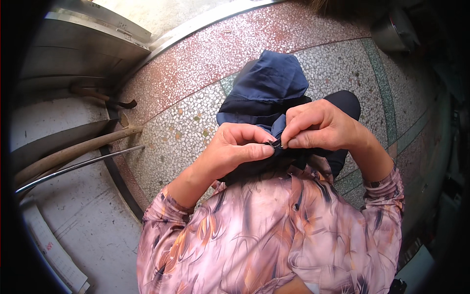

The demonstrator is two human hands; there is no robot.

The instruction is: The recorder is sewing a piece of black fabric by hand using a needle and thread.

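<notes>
Dark blue cloth point(269, 78) lies bunched over my lap and spreads forward over one knee. My left hand point(237, 144) is closed, with thumb and forefinger pinching a gathered edge of this cloth. Almost touching it, my right hand point(318, 128) is also closed in a pinch, fingertips right at the same gathered edge. A tiny thin, light sliver shows at the right fingertips, too small to name. The fingertips and the dark folds hide much of the spot between the hands.
Speckled terrazzo floor point(186, 125) with green strips surrounds my legs. On the left are a wooden pole point(78, 149), a thin metal rod point(81, 167) and a tool with a wooden handle point(90, 92), beside metal panels point(78, 51). A metal bucket point(394, 32) stands at the far right.
</notes>
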